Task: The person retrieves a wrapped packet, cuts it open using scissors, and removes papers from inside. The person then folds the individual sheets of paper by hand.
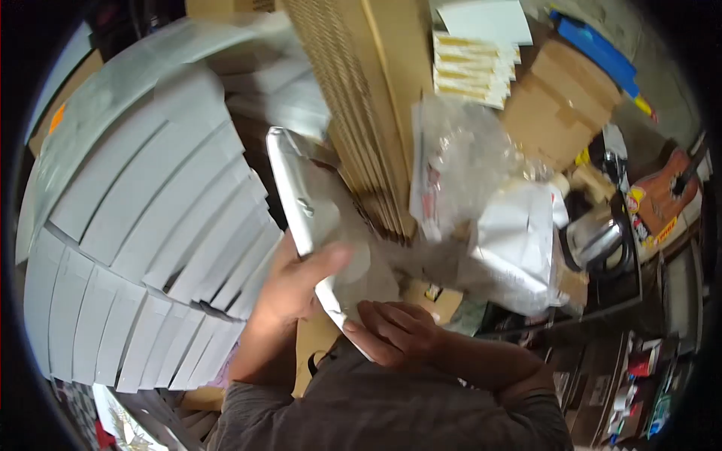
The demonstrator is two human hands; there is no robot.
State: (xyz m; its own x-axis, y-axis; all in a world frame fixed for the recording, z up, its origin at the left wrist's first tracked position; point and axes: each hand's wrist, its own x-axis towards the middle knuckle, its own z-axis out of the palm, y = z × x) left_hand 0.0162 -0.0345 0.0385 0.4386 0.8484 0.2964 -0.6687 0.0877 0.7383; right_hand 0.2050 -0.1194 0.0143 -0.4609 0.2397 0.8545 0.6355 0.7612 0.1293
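Observation:
A flat white box-like package (292,188) is held tilted in front of my body, its narrow white side towards me and its greyish face turned right. My left hand (297,282) grips its near long side, with the thumb over the edge and the other fingers mostly hidden. At the lower end my right hand (395,331) has its fingers bent against the package's edge. Motion blurs the package and my left thumb, so markings cannot be read.
Rows of white flat boxes (162,195) are stacked at left under clear plastic film. Folded cardboard sheets (338,90) stand ahead. To the right are clear plastic bags (459,165), a white bag (515,233), a cardboard box (560,105), a metal kettle (598,237) and a small guitar (665,192).

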